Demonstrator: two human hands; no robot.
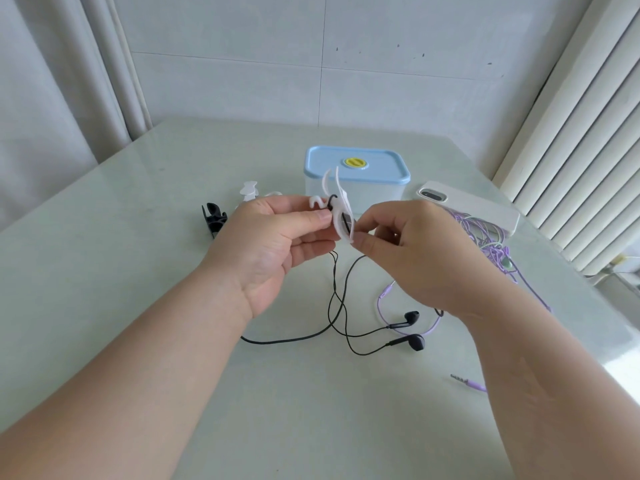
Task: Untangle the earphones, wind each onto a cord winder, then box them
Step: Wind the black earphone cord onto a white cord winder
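My left hand [277,237] and my right hand [412,247] are raised over the table's middle, both pinching a white cord winder [337,202]. A black earphone cord [337,299] loops around the winder and hangs down to the table, where its two black earbuds [412,329] lie to the right. Purple earphones [491,244] lie in a tangle beside my right hand, with their plug [465,381] near my right forearm. A clear box with a blue lid [356,168], shut, stands behind my hands.
A black cord winder [214,218] and another white winder [250,192] lie left of the box. A phone in a white case [471,206] rests at the right. The table's right edge runs close to a ribbed white radiator.
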